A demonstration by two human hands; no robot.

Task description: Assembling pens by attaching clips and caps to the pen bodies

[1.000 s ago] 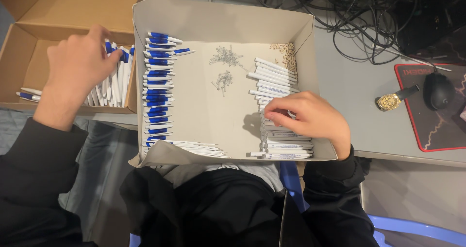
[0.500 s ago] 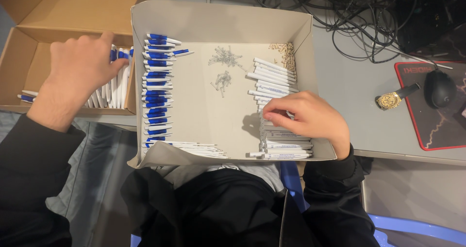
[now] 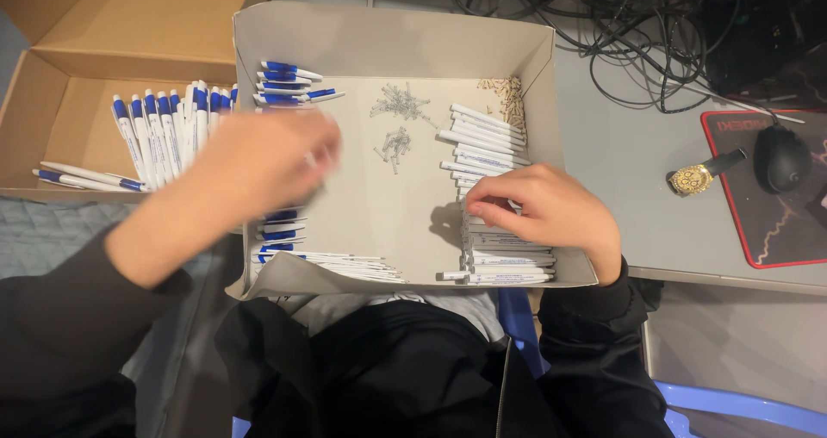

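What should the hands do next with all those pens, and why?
Probably the left hand should lower onto the blue caps under it and pick one up. It is blurred above that row, empty as far as shows, while the right hand already rests its fingertips on the white barrels.

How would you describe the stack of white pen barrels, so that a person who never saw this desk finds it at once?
Start at the shallow grey tray in the middle of the desk. Along its right wall lies the stack of white pen barrels, and the right hand rests on its near part. Unlike the blue-tipped pen parts along the left wall, these are plain white with no blue end.
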